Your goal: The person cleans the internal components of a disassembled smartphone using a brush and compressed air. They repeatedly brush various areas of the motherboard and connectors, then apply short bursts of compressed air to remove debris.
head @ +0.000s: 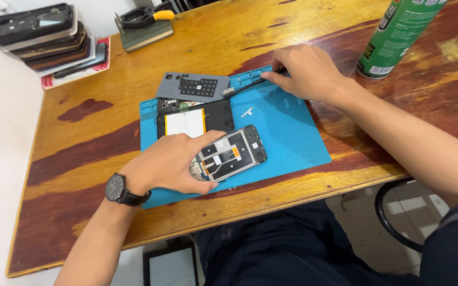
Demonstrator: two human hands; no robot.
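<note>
My left hand [173, 161] grips the near end of an opened phone frame [231, 152] lying on a blue work mat [287, 132]; a black watch sits on that wrist. My right hand [306, 71] rests at the mat's far edge, fingers pinched on a thin black brush [247, 85] whose pale tip points left. Beside the frame lies a second opened phone with a white battery [192, 122], and behind it a grey back cover [193, 87]. A small pale part [247, 112] lies loose on the mat.
A green spray can [396, 34] stands at the far right of the wooden table [80, 175]. A stack of phones [46, 37] sits at the far left corner. A black and yellow tool [144, 18] lies on a dark block. A black stool ring [393, 214] is below right.
</note>
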